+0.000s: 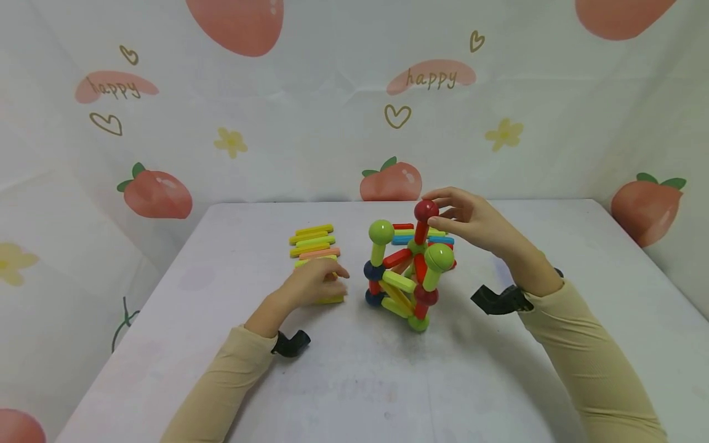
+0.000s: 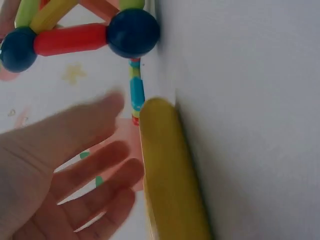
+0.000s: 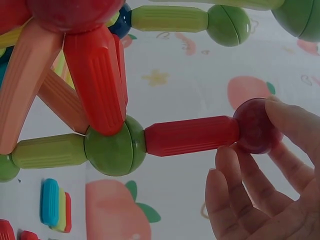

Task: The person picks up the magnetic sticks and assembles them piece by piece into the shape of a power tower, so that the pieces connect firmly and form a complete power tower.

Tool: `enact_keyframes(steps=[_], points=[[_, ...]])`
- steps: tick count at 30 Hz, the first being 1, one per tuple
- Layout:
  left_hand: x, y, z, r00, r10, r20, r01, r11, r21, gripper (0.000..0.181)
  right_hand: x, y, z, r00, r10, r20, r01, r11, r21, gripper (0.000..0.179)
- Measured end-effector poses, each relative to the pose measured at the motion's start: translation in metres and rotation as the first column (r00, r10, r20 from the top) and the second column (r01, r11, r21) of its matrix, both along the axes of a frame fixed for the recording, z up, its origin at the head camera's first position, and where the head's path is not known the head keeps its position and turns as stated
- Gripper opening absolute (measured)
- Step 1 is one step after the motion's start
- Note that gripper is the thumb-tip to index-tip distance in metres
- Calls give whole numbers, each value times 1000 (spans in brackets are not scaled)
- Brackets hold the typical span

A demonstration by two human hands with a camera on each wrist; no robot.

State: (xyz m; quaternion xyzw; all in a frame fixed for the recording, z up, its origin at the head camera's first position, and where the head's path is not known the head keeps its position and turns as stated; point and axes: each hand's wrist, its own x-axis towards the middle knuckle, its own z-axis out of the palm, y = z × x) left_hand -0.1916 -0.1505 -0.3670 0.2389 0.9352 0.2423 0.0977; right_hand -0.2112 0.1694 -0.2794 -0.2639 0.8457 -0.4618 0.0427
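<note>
Sticks (image 1: 330,301) partly hidden behind left grip (image 1: 313,282), apparently spread; right grip (image 1: 468,218) pinching red ball (image 3: 255,126).

Right grip (image 1: 468,216) — on red ball (image 1: 426,210), stick frame (image 1: 399,281) beneath

A pale, faintly creased backdrop (image 1: 310,166) hangs behind the white counter (image 1: 354,400), printed with pinkish-red fruits (image 1: 157,194) with green leaves, yellow flowers (image 1: 504,135), outlined hearts (image 1: 397,117) and the word "happy" (image 1: 432,78) on pink patches (image 1: 469,72). Near the counter's left edge shows a thin green strand (image 1: 127,320), perhaps a cord, too small to tell.
</note>
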Motion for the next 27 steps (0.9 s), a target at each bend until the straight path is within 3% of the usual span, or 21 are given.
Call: enact_keyframes(steps=[5,18,20,23,27], points=[[0,-3,-4,995,-65,74,67,998,-20,31,0,0,-1,1000,10,10,-10,1000,-17,41],[4,-5,2,991,-102,87,107,992,-61,23,0,2,-3,1000,11,22,-10,1000,-28,41],[7,-4,7,990,-118,80,120,993,-20,22,0,2,-4,1000,13,24,-12,1000,-29,41],[12,-1,20,985,-166,41,160,981,108,23,0,2,-4,1000,14,28,-13,1000,-28,41],[24,5,41,983,-177,-40,181,930,319,24,1,2,-2,1000,6,31,-5,1000,-22,42]])
